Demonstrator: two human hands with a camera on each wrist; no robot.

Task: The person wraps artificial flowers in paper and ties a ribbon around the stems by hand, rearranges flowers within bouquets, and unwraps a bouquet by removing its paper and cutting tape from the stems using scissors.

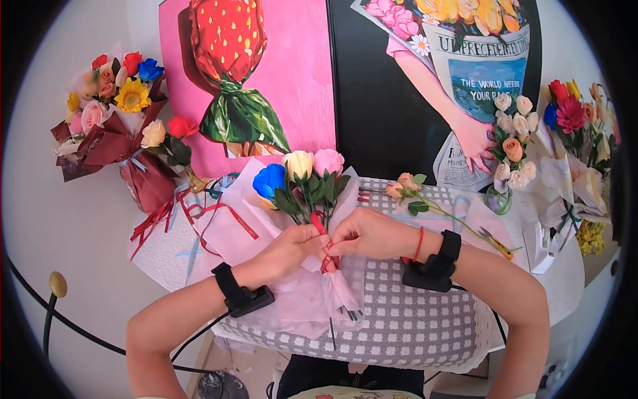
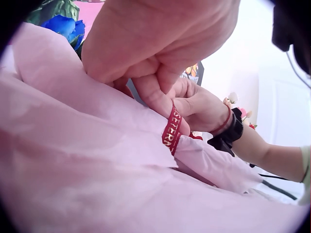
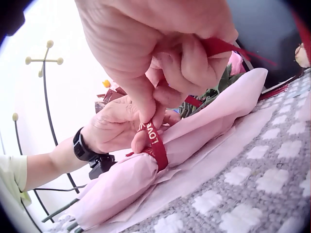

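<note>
A bouquet with a blue rose (image 1: 268,183), a cream rose (image 1: 298,165) and a pink rose (image 1: 328,161) lies in pale pink wrapping paper (image 1: 232,229). Around its gathered stems runs a red ribbon (image 3: 156,146) with gold lettering. My left hand (image 1: 292,249) pinches the ribbon at the binding, fingers curled close against the paper. From the other side my right hand (image 1: 375,233) pinches it too, and a red tail emerges between its fingers in the right wrist view. Both hands meet over the binding, partly hiding the ribbon. Bare stem ends (image 1: 349,312) poke out below.
The bouquet lies on a grey-and-white checked cloth (image 1: 412,312). Loose red and blue ribbons (image 1: 229,219) lie at left. Right of the hands are a rose stem (image 1: 445,209), scissors (image 1: 495,243) and a white tape dispenser (image 1: 538,246). A wrapped bouquet (image 1: 143,179) and a glass vase (image 1: 497,199) stand behind.
</note>
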